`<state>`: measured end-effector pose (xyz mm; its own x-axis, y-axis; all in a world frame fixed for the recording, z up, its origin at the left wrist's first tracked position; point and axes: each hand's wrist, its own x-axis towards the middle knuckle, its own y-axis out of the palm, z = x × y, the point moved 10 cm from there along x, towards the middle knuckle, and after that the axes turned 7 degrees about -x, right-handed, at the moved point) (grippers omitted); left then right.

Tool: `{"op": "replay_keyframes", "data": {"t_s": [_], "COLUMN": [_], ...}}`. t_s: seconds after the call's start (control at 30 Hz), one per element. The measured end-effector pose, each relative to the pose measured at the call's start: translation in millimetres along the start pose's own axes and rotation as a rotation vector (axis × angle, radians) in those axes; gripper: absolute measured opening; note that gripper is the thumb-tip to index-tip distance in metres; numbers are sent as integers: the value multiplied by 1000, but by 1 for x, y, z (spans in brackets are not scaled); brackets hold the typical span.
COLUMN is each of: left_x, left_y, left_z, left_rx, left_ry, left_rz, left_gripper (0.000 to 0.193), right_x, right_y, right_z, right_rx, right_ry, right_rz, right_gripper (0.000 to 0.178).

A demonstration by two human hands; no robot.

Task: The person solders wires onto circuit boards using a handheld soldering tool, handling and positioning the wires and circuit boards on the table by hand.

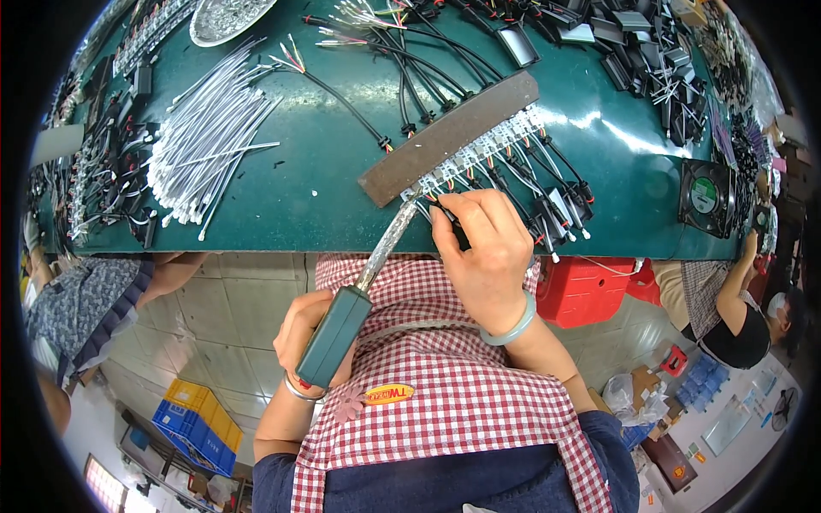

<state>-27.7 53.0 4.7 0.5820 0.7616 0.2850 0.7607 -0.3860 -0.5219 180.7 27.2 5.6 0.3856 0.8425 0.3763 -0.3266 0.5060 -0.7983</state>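
Note:
My left hand (296, 340) is wrapped round the dark green handle of a soldering iron (335, 333). Its foil-covered shaft points up and away, and the tip meets the near-left end of a row of small circuit boards (475, 154). These boards line the near edge of a brown bar (449, 137) lying aslant on the bench. Just right of the tip, my right hand (489, 244) has thumb and forefinger pinched at the thin coloured wires; what lies between them is too small to name. Black cables (342, 103) with bared coloured ends stick out past the bar's far side.
On the green bench (299, 205) lie a bundle of white cable ties (209, 137), a metal dish (224, 19), black housings (629, 34) and a square fan (706, 197). A red stool (586, 291) stands below the edge. Other people sit at left and right.

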Motion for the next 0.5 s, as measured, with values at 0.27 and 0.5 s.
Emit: {"op": "replay_keyframes", "data": {"t_s": [0.27,0.5], "left_x": [-1,-4], "left_y": [0,1], "left_z": [3,7], "left_rx": [-11,-26], "left_ry": [-22,-52], "left_rz": [-16,-7], "left_gripper": [21,21], "right_x": [-1,-3], "right_y": [3,5], "right_z": [4,5], "right_rx": [-43,-59], "right_ry": [0,-19], "right_rz": [7,6], "right_gripper": [20,22]}}
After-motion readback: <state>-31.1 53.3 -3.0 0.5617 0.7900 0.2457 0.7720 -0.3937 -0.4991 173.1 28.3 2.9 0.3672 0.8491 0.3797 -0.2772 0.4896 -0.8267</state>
